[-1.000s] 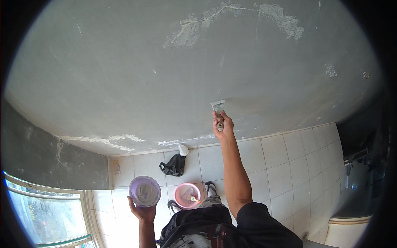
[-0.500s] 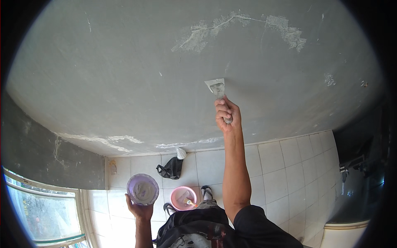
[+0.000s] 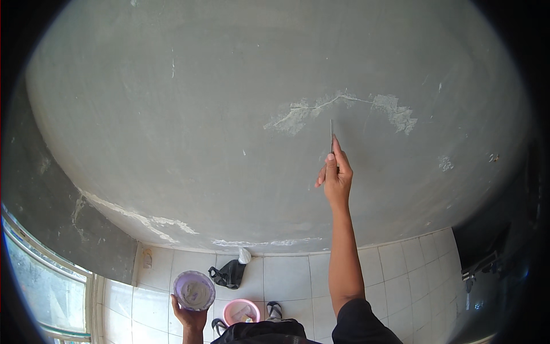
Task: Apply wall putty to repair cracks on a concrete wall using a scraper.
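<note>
My right hand [image 3: 337, 175] is raised in front of the grey wall [image 3: 229, 114], its fingers closed on a putty knife [image 3: 331, 133]. The blade is seen edge-on as a thin line pointing up, just below a cracked strip of pale filler [image 3: 295, 116]. Whether the blade touches the wall I cannot tell. Low on the left, my left hand [image 3: 191, 317] holds a round purple bowl [image 3: 182, 284] from beneath and behind. Greyish-white paste lies inside the bowl, smeared up its wall.
Below, on white floor tiles [image 3: 286, 278], stand a pink basin [image 3: 228, 312] and a black plastic bag [image 3: 228, 275] with a white bag [image 3: 244, 255] beside it. My feet are next to the basin. A window [image 3: 46, 286] is at left; pale patches [image 3: 266, 242] run along the wall's foot.
The view has tilted upward, so the wall's patches sit lower in the picture. My right hand has moved up toward the cracked strip and turned the knife from flat to edge-on.
</note>
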Demonstrator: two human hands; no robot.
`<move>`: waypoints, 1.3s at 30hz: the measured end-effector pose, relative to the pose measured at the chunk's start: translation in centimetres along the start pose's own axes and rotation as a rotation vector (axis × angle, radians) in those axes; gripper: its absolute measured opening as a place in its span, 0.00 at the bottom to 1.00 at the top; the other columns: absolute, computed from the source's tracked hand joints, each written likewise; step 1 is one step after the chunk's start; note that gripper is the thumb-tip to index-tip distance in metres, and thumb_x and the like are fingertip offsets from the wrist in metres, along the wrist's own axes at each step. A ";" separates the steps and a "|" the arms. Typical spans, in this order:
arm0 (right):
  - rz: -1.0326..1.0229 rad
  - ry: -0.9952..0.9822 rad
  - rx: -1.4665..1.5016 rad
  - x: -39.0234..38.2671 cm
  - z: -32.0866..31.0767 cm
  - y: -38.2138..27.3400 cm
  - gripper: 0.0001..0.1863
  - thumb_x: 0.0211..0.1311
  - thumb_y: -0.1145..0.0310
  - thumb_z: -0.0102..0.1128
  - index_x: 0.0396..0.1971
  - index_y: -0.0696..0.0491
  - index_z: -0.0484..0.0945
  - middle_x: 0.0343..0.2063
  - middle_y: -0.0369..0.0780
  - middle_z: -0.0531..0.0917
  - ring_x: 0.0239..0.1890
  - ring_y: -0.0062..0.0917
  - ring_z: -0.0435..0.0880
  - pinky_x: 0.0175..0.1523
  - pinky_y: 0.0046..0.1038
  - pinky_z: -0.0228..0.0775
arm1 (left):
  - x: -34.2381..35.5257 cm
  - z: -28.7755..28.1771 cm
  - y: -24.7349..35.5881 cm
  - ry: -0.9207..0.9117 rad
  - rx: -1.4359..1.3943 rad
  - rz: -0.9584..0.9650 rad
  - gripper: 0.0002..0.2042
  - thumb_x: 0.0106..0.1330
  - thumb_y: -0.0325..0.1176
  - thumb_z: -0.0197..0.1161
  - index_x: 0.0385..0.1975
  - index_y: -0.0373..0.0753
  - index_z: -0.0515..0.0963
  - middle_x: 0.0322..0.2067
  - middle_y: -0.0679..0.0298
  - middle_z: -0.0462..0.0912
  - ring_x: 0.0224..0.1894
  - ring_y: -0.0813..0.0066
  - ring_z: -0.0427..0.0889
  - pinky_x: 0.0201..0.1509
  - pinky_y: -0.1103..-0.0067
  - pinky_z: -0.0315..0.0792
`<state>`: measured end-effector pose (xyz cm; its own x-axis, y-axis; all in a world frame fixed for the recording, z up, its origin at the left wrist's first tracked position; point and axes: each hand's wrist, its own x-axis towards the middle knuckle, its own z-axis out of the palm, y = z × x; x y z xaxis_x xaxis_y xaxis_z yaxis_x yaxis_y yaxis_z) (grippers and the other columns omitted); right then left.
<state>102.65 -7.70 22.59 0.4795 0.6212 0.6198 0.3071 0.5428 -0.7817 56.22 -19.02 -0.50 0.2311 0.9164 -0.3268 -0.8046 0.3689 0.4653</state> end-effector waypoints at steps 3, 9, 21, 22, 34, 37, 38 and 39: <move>-0.304 0.070 -0.442 3.1 -0.9 1.2 0.23 0.69 0.77 0.54 0.63 0.47 0.75 0.34 0.36 0.71 0.22 0.19 0.74 0.22 0.25 0.72 | 0.3 -0.5 -0.5 0.030 -0.007 -0.011 0.41 0.63 0.70 0.49 0.68 0.46 0.63 0.64 0.59 0.68 0.66 0.56 0.66 0.68 0.53 0.59; -0.752 0.109 -0.870 6.8 -2.3 3.0 0.27 0.63 0.81 0.58 0.63 0.48 0.75 0.34 0.39 0.72 0.34 0.27 0.77 0.35 0.30 0.73 | 0.6 0.6 -1.4 0.018 -0.017 -0.006 0.40 0.63 0.69 0.50 0.68 0.44 0.64 0.64 0.58 0.68 0.66 0.56 0.67 0.68 0.54 0.60; -0.620 0.107 -1.307 7.7 -2.9 3.9 0.40 0.57 0.82 0.58 0.69 0.34 0.66 0.37 0.40 0.69 0.36 0.34 0.76 0.36 0.35 0.77 | 1.5 1.4 -2.0 -0.025 0.004 -0.064 0.39 0.65 0.68 0.48 0.67 0.44 0.64 0.64 0.58 0.69 0.66 0.57 0.67 0.69 0.56 0.59; -0.589 0.075 -1.312 7.2 -3.1 4.2 0.38 0.59 0.82 0.57 0.69 0.36 0.67 0.37 0.40 0.70 0.36 0.36 0.77 0.37 0.36 0.76 | 1.5 1.6 -1.8 -0.011 0.018 -0.057 0.39 0.65 0.68 0.48 0.67 0.44 0.64 0.63 0.58 0.69 0.66 0.57 0.67 0.69 0.56 0.60; -0.586 0.058 -1.235 5.4 -2.3 -0.7 0.34 0.59 0.82 0.57 0.66 0.39 0.71 0.36 0.41 0.72 0.29 0.36 0.81 0.32 0.37 0.78 | 1.4 0.7 -1.3 -0.046 0.017 -0.054 0.39 0.64 0.68 0.50 0.69 0.47 0.62 0.65 0.59 0.68 0.68 0.56 0.65 0.70 0.54 0.59; -0.627 0.016 -1.262 6.9 -1.4 -1.9 0.35 0.58 0.82 0.56 0.65 0.38 0.71 0.37 0.41 0.73 0.26 0.39 0.82 0.30 0.37 0.79 | 1.6 1.4 -1.6 -0.036 0.009 -0.062 0.39 0.65 0.68 0.50 0.69 0.47 0.63 0.65 0.59 0.67 0.67 0.57 0.65 0.70 0.54 0.59; -0.569 -0.021 -1.325 7.0 -1.9 -2.1 0.35 0.58 0.82 0.56 0.65 0.38 0.71 0.37 0.41 0.73 0.26 0.39 0.82 0.30 0.38 0.79 | 1.6 1.7 -1.9 -0.030 0.011 -0.055 0.39 0.65 0.68 0.49 0.68 0.46 0.63 0.65 0.59 0.68 0.67 0.57 0.66 0.69 0.55 0.59; -0.508 -0.064 -1.384 7.0 -2.3 -2.2 0.35 0.58 0.83 0.56 0.65 0.38 0.71 0.37 0.41 0.73 0.26 0.39 0.82 0.30 0.38 0.79 | 1.3 2.0 -1.9 -0.019 0.014 -0.046 0.39 0.65 0.68 0.49 0.68 0.44 0.63 0.64 0.59 0.69 0.66 0.57 0.66 0.69 0.56 0.59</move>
<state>107.16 -5.86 28.52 0.0574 0.5769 0.8148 0.9682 -0.2314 0.0956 59.11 -18.24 -0.16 0.2782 0.9011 -0.3326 -0.7853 0.4128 0.4615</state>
